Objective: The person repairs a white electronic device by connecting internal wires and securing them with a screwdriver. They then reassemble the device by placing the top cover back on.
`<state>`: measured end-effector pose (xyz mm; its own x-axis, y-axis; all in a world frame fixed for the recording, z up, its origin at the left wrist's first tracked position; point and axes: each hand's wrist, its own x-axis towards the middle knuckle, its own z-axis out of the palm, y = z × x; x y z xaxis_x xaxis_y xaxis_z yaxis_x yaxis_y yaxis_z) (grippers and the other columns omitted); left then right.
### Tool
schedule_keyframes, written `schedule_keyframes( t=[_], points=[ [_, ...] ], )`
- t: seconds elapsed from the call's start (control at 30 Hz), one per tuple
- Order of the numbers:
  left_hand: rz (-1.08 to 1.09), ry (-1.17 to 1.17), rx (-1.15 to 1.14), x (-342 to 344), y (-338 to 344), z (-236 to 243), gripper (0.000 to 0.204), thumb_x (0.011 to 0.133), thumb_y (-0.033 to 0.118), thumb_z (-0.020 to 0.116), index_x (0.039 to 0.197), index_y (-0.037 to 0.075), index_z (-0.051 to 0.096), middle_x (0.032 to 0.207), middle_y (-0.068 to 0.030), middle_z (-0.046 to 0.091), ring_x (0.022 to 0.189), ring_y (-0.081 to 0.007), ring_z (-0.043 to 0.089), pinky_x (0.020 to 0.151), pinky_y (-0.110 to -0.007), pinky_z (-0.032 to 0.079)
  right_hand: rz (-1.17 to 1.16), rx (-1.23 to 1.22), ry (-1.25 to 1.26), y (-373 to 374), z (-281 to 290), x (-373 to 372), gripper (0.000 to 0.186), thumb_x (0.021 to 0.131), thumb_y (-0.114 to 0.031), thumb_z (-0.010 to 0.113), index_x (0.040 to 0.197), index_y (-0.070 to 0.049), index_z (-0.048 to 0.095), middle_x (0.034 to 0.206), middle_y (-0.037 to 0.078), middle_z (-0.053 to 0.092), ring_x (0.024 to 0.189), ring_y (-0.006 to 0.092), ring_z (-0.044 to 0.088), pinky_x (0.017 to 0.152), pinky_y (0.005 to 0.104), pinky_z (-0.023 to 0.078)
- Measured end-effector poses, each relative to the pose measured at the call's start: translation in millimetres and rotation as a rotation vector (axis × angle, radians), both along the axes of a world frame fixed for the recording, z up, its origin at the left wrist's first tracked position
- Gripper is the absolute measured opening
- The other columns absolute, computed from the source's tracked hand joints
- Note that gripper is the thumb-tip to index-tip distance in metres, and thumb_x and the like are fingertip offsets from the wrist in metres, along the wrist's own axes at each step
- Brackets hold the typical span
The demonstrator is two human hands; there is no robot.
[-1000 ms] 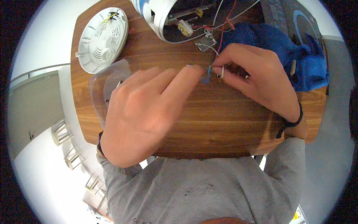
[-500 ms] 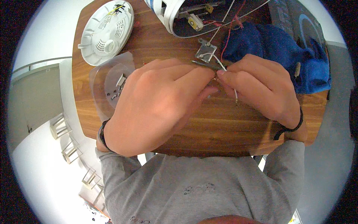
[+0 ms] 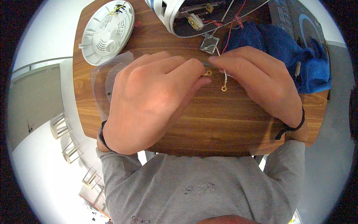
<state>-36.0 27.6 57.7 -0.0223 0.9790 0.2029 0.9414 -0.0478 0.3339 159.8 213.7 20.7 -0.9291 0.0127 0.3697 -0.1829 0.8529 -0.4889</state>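
Observation:
My left hand (image 3: 149, 99) is closed, its thumb and forefinger pinching a brass ring terminal (image 3: 208, 73) whose ring sticks out past the fingertips. Across from it, my right hand (image 3: 259, 80) is closed around a white wire (image 3: 225, 76) that passes by its fingertips. A second brass ring terminal (image 3: 224, 89) hangs at that wire's lower end. Something thin and greyish lies between the two hands, mostly hidden by the fingers. Just beyond them a small square metal plate (image 3: 209, 44) is joined to wires running up to a white-rimmed appliance housing (image 3: 169, 22).
A round white vented cover (image 3: 125, 35) lies at the far left of the wooden table (image 3: 209, 127). Partly behind my left hand is a clear plastic piece (image 3: 99, 84) with small parts. A blue cloth (image 3: 276, 43) and a dark box (image 3: 294, 18) are at the right. A red wire (image 3: 228, 35) leaves the housing.
My fingertips have moved apart, the left one leftward, bringing the ring terminal into view. The metal plate has turned and shifted slightly. The hanging wire end has swung left and up.

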Motion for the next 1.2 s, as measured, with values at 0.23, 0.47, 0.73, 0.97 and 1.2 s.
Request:
schedule_keyframes(
  t=[0.23,0.47,0.73,0.97,1.2],
  points=[
    [-0.012,-0.013,0.013,0.1,2.2,2.9,0.020,0.087,0.016,0.090,0.096,0.006,0.076,0.090,-0.0098,0.075,0.079,-0.0337,0.073,0.071,-0.045,0.058,-0.014,0.016,0.000,1.5,3.0,-2.3,0.041,0.087,0.003,0.077,0.128,0.003,0.076,0.108,0.016,0.075,0.093,0.0305,0.076,0.077,0.0366,0.063],
    [0.019,-0.064,0.013,3.0,1.2,0.0,0.021,0.087,0.018,0.091,0.098,0.006,0.077,0.090,-0.0112,0.076,0.081,-0.0354,0.076,0.072,-0.045,0.060,-0.026,0.038,0.013,2.6,-0.3,-1.3,0.029,0.084,-0.001,0.089,0.112,0.001,0.079,0.095,0.012,0.071,0.086,0.0297,0.074,0.071,0.0395,0.060],
    [0.018,-0.053,-0.036,4.2,1.1,2.8,0.019,0.089,0.017,0.091,0.099,0.008,0.078,0.091,-0.0113,0.078,0.082,-0.0346,0.077,0.071,-0.044,0.061,-0.036,0.081,0.003,-0.2,1.7,-2.9,0.025,0.085,-0.007,0.090,0.105,0.000,0.077,0.092,0.012,0.068,0.081,0.0311,0.071,0.067,0.0414,0.058],
    [0.006,-0.029,-0.015,3.2,1.2,0.2,0.020,0.088,0.016,0.091,0.102,0.008,0.079,0.091,-0.0105,0.078,0.082,-0.0334,0.077,0.071,-0.044,0.060,-0.046,0.102,0.014,-1.9,0.8,-1.9,0.020,0.085,-0.009,0.091,0.098,-0.003,0.076,0.090,0.010,0.067,0.079,0.0299,0.071,0.064,0.0411,0.057],
    [0.014,-0.020,-0.003,4.6,0.7,2.9,0.019,0.087,0.016,0.091,0.100,0.008,0.079,0.087,-0.0104,0.075,0.079,-0.0335,0.075,0.070,-0.045,0.059,-0.051,0.137,0.007,-0.5,-0.6,-1.1,0.020,0.083,-0.009,0.088,0.097,-0.004,0.075,0.088,0.009,0.065,0.077,0.0295,0.070,0.062,0.0410,0.056]
  ],
)
